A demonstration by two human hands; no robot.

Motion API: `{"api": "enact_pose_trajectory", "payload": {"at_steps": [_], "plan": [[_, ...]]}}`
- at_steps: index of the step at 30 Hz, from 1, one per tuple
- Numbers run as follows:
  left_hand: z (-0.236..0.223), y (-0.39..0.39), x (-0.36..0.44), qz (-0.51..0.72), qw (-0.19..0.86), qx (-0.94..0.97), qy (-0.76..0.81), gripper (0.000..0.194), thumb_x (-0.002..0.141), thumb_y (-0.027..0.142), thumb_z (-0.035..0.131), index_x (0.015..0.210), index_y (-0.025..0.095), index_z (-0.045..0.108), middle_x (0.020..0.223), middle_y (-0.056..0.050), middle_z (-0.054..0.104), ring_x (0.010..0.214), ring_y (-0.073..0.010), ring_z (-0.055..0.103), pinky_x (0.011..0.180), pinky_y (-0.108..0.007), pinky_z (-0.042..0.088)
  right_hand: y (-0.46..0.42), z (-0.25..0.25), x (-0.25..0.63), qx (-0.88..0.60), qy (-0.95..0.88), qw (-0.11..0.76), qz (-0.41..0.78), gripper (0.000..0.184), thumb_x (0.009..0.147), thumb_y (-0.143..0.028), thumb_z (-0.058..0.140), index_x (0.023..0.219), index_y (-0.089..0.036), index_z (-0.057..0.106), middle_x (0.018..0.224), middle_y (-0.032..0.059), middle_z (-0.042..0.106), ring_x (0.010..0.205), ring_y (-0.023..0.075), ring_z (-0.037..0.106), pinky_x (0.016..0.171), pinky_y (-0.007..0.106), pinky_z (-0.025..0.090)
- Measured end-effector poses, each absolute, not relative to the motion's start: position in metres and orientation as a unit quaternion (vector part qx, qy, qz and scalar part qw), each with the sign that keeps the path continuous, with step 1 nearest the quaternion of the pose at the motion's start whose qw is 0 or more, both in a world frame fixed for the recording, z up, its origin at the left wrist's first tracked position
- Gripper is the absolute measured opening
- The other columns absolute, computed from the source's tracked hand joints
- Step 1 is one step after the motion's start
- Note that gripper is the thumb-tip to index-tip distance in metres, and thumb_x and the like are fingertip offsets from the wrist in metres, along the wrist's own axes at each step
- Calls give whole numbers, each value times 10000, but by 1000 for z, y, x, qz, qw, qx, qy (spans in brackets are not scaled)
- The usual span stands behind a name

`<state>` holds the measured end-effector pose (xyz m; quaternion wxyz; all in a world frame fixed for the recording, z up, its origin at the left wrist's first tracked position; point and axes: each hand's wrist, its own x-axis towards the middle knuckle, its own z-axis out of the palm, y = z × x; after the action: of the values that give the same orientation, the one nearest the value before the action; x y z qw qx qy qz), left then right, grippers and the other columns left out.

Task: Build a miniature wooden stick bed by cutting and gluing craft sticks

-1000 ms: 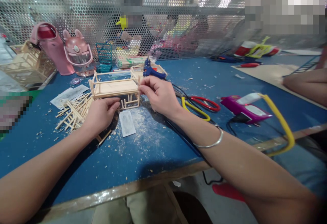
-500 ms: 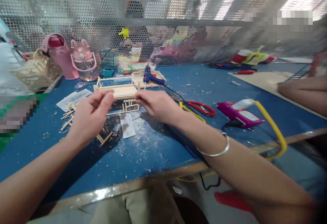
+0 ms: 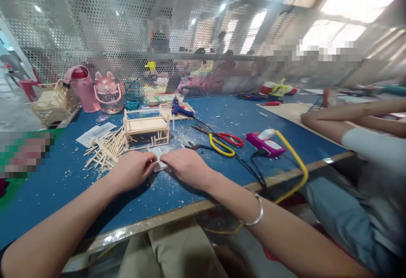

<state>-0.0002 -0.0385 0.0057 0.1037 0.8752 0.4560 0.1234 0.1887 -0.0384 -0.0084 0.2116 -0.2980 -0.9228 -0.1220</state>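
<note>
Both my hands are low over the blue tabletop, at a small white paper slip (image 3: pixel 161 166). My left hand (image 3: pixel 131 169) has its thumb and fingers pinched together at the slip's left side. From the right, my right hand (image 3: pixel 187 167) closes its bent fingers on the slip's other edge. The fingers cover part of the paper, and any small piece between them is hidden. Just behind stands a little wooden stick frame (image 3: pixel 147 128) with a slatted top. A heap of thin wooden sticks (image 3: pixel 106 148) lies beside it, left of my hands.
Red-handled scissors (image 3: pixel 231 139), yellow-handled pliers (image 3: pixel 222 145) and a purple device (image 3: pixel 265 145) with a yellow cable lie to the right. A blue glue gun (image 3: pixel 181 108) rests behind the frame. Pink bottles (image 3: pixel 108 94) stand back left. Another person's arm (image 3: pixel 336 119) rests at right.
My hands have come down and nearer, from the ends of the stick frame to the paper slip. The stick frame now stands free of them. The view has tilted up and turned right.
</note>
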Motion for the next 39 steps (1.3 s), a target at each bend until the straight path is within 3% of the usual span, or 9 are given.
{"api": "enact_pose_trajectory", "payload": {"at_steps": [5, 9, 12, 21, 23, 28, 31, 35, 39], "plan": [[6, -41, 2, 238, 219, 832, 451, 303, 826, 363, 381, 734, 177, 601, 691, -20, 607, 649, -148, 522, 610, -245, 358, -41, 1, 230, -506, -804, 289, -124, 278, 894, -221, 318, 976, -155, 575, 959, 92, 644, 882, 171, 571, 770, 275, 403], [1, -38, 4, 346, 399, 705, 473, 310, 770, 444, 463, 780, 158, 585, 646, 14, 540, 566, -110, 447, 552, -222, 341, -19, 15, 286, -715, -691, 45, -98, 254, 829, -204, 416, 1010, -118, 572, 980, 153, 616, 901, 225, 564, 744, 294, 393], [-2, -36, 5, 368, 450, 671, 461, 304, 751, 445, 496, 781, 152, 568, 630, 32, 498, 527, -85, 383, 518, -209, 312, -5, 19, 309, -708, -704, -28, -52, 210, 763, -249, 527, 926, -158, 622, 911, 116, 641, 826, 213, 589, 662, 257, 391], [1, -38, 10, 403, 496, 639, 428, 180, 678, 293, 605, 699, 163, 482, 575, 57, 484, 516, -70, 412, 515, -194, 326, 18, 24, 313, -677, -734, -27, -38, 252, 798, -243, 427, 734, -153, 654, 827, 114, 655, 783, 209, 591, 638, 262, 380], [2, -38, 11, 404, 504, 632, 428, 204, 665, 316, 625, 705, 161, 498, 607, 38, 536, 523, -72, 440, 520, -198, 342, 17, 32, 321, -657, -754, 29, 8, 251, 800, -275, 423, 735, -169, 641, 825, 78, 654, 790, 188, 577, 659, 249, 388], [1, -37, 12, 394, 509, 631, 433, 314, 705, 430, 572, 831, 143, 585, 692, -27, 634, 507, -87, 477, 532, -233, 385, 11, 36, 333, -570, -686, 324, 316, 392, 655, -560, 546, 775, -187, 553, 662, 6, 556, 577, 132, 507, 541, 248, 404], [2, -39, 13, 379, 507, 646, 427, 350, 727, 468, 537, 792, 131, 609, 708, -53, 653, 536, -105, 507, 573, -256, 414, 14, 25, 328, -498, -642, 439, 384, 379, 665, -578, 513, 717, -207, 459, 663, -2, 476, 577, 123, 481, 554, 273, 432], [3, -42, 12, 344, 480, 693, 413, 361, 754, 479, 505, 695, 139, 614, 642, -29, 627, 574, -116, 514, 606, -251, 411, 19, 15, 321, -482, -637, 463, 384, 278, 798, -479, 342, 710, -221, 395, 728, 21, 479, 635, 130, 498, 584, 288, 461], [3, -42, 12, 328, 471, 706, 416, 361, 744, 487, 520, 673, 143, 604, 639, -22, 606, 604, -129, 519, 616, -255, 407, 14, 24, 317, -472, -587, 483, 447, 187, 777, -404, 416, 760, -218, 426, 882, 61, 535, 789, 159, 540, 683, 315, 471]]}}
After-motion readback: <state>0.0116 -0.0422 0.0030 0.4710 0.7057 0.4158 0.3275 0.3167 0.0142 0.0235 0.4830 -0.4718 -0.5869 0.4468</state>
